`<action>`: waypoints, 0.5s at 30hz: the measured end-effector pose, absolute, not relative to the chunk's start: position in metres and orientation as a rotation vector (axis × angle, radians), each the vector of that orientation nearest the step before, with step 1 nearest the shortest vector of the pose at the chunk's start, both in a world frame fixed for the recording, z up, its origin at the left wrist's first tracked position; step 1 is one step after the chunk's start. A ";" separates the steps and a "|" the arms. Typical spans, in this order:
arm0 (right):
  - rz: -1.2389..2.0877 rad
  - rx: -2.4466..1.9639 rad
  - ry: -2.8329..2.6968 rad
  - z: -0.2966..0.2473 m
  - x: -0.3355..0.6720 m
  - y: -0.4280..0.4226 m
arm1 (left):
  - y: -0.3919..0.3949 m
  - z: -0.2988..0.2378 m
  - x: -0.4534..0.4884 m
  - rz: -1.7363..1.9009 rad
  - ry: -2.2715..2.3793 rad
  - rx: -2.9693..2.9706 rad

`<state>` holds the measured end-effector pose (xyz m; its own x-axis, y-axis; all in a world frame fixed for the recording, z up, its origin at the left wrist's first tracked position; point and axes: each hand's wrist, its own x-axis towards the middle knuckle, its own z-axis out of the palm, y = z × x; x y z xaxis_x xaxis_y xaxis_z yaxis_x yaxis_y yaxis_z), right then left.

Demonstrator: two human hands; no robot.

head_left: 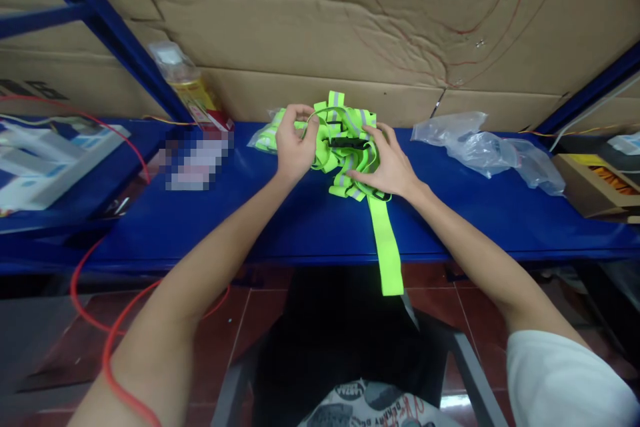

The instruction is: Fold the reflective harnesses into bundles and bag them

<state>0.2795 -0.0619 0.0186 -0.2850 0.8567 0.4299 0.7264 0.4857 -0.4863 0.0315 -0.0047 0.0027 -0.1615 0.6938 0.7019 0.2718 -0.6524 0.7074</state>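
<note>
A cardboard wall [280, 27] closes off the back of the blue bench [310, 227], whose front edge runs crosswise before the person. The lime-yellow strap bundle [327, 157] lies mid-bench near that wall, long axis left to right; blue top shows between it and the front edge. Clear plastic bags [477, 147] bound the space on its right. The left hand [295, 147] pinches a strap loop with its fingers; the right hand [393, 163] touches the bundle's right side, fingers curved, grip unclear. A loose strap [386, 247] points toward the person, overhanging the front edge. The black buckle [349, 143] lies crosswise.
</note>
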 end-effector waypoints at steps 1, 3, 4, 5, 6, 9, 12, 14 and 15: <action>0.241 -1.302 -2.085 0.018 0.282 -0.060 | -0.006 0.005 0.029 1.873 1.145 1.851; 0.199 -1.263 -2.069 0.019 0.290 -0.052 | -0.009 0.010 0.023 1.850 1.238 1.989; 0.176 -1.251 -2.048 0.021 0.296 -0.048 | -0.011 0.013 0.021 1.825 1.267 2.068; 0.159 -1.260 -2.021 0.023 0.303 -0.044 | -0.014 0.015 0.018 1.797 1.281 2.147; 0.154 -1.293 -1.990 0.026 0.309 -0.040 | -0.016 0.018 0.016 1.761 1.280 2.221; 0.120 -1.392 -1.922 0.031 0.321 -0.033 | -0.022 0.024 0.012 1.597 1.217 2.369; 0.027 -1.374 -1.885 0.035 0.326 -0.033 | -0.021 0.024 0.011 1.469 1.154 2.387; -0.014 -1.338 -1.842 0.038 0.327 -0.035 | -0.017 0.021 0.009 1.437 1.160 2.438; -0.024 -1.327 -1.822 0.039 0.327 -0.036 | -0.014 0.019 0.007 1.429 1.181 2.486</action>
<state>0.3272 -0.0359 0.0390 -0.0664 0.7678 0.6372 0.7845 0.4348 -0.4421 0.0074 -0.0141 0.0192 0.2854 0.6290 0.7231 0.5916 -0.7092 0.3834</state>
